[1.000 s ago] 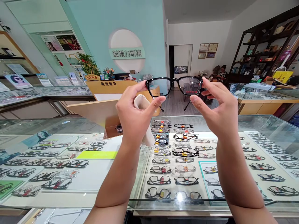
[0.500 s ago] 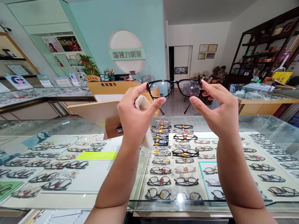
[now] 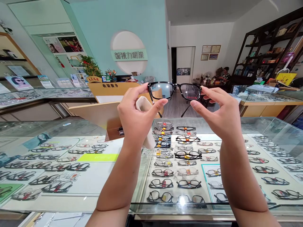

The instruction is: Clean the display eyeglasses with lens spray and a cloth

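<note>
A pair of black-framed eyeglasses (image 3: 175, 85) is held up in the air above the glass display case. My left hand (image 3: 136, 115) is closed on the left side of the frame, thumb under the lens. A whitish cloth (image 3: 148, 138) is also tucked in that hand and hangs below it. My right hand (image 3: 219, 110) pinches the right end of the frame with thumb and fingers. The temples point down and away from me. Red print shows on the right lens.
Beneath my arms, the glass display case (image 3: 80, 187) holds many rows of eyeglasses. Behind it stand a wooden cashier counter (image 3: 127, 86) and a tilted wooden panel (image 3: 94, 110). A person (image 3: 224, 75) sits at the back right, near dark shelves (image 3: 265, 47).
The right side of the eyeglasses has turned slightly and shifted left and down. My right hand has moved a little left with it; my left hand has barely moved.
</note>
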`<state>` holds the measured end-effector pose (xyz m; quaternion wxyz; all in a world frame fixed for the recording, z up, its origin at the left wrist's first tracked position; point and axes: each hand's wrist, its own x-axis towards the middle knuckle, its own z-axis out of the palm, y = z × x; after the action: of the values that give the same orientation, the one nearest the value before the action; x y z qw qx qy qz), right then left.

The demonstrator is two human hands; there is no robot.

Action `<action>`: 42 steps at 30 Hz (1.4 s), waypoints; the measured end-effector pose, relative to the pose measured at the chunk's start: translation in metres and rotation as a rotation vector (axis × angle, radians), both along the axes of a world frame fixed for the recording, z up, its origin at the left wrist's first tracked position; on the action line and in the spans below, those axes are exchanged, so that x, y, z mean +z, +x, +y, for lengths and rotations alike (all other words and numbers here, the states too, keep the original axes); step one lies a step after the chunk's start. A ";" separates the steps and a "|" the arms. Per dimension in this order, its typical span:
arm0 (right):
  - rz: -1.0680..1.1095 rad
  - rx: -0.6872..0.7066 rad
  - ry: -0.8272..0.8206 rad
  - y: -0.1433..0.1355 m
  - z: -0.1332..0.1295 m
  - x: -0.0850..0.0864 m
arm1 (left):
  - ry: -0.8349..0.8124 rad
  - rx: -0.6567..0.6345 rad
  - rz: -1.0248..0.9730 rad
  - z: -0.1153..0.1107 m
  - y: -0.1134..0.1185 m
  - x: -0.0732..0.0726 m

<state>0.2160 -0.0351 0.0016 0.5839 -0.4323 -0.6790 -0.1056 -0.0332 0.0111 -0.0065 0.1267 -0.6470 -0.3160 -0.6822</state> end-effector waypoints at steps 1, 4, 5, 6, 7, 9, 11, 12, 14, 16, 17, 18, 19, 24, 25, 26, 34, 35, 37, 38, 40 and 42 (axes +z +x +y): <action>-0.003 -0.002 -0.005 0.000 0.000 0.000 | 0.006 0.008 0.002 0.000 0.000 0.000; -0.011 -0.007 -0.019 0.000 0.000 0.000 | 0.014 0.015 0.007 -0.001 0.000 0.001; -0.012 -0.007 -0.024 0.000 0.000 0.000 | 0.016 0.014 0.005 -0.001 -0.001 0.001; -0.011 -0.005 -0.030 0.000 0.000 0.000 | 0.015 0.010 0.004 -0.001 -0.001 0.001; -0.009 -0.002 -0.035 0.000 0.000 0.000 | 0.013 0.003 0.001 0.000 -0.001 0.002; -0.006 0.009 -0.050 0.001 0.001 -0.001 | 0.007 -0.020 -0.001 0.000 -0.003 0.002; -0.002 0.025 -0.070 0.001 0.002 -0.001 | 0.002 -0.046 0.002 0.001 -0.003 0.002; 0.002 0.032 -0.081 0.002 0.002 -0.002 | 0.000 -0.053 -0.003 0.001 -0.003 0.002; 0.010 0.042 -0.101 0.002 0.003 -0.002 | 0.000 -0.055 -0.021 0.000 -0.001 0.002; 0.012 0.048 -0.116 0.003 0.003 -0.002 | -0.001 -0.050 -0.033 -0.001 0.001 0.002; 0.014 0.048 -0.122 0.003 0.003 -0.002 | 0.002 -0.046 -0.034 -0.001 0.002 0.003; 0.016 0.047 -0.129 0.003 0.004 -0.002 | 0.004 -0.043 -0.032 -0.002 0.002 0.003; 0.020 0.046 -0.137 0.003 0.004 -0.002 | 0.009 -0.040 -0.029 -0.001 0.002 0.003; 0.026 0.068 -0.191 0.003 0.009 -0.005 | 0.009 -0.039 0.021 0.001 -0.001 0.001; 0.023 0.069 -0.199 0.003 0.009 -0.005 | 0.006 -0.036 0.028 0.001 -0.002 0.001; 0.021 0.066 -0.205 0.003 0.010 -0.005 | 0.006 -0.032 0.027 0.001 -0.001 0.001; 0.020 0.009 -0.139 0.000 0.006 -0.003 | -0.042 -0.053 -0.042 -0.004 0.003 0.004; 0.027 0.009 -0.126 0.000 0.006 -0.004 | -0.055 -0.060 -0.044 -0.004 0.003 0.005; 0.035 0.013 -0.099 -0.001 0.006 -0.004 | -0.078 -0.069 -0.048 -0.004 0.002 0.005; 0.036 0.014 -0.083 -0.001 0.006 -0.004 | -0.083 -0.070 -0.046 -0.004 0.001 0.005; 0.034 0.009 -0.047 -0.002 0.006 -0.005 | -0.088 -0.067 -0.040 -0.003 0.000 0.005; 0.031 -0.005 -0.008 -0.003 0.006 -0.005 | -0.095 -0.065 -0.041 -0.003 0.000 0.004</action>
<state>0.2129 -0.0291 -0.0033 0.5923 -0.4379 -0.6693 -0.0978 -0.0330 0.0086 -0.0022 0.0669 -0.6480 -0.3294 -0.6834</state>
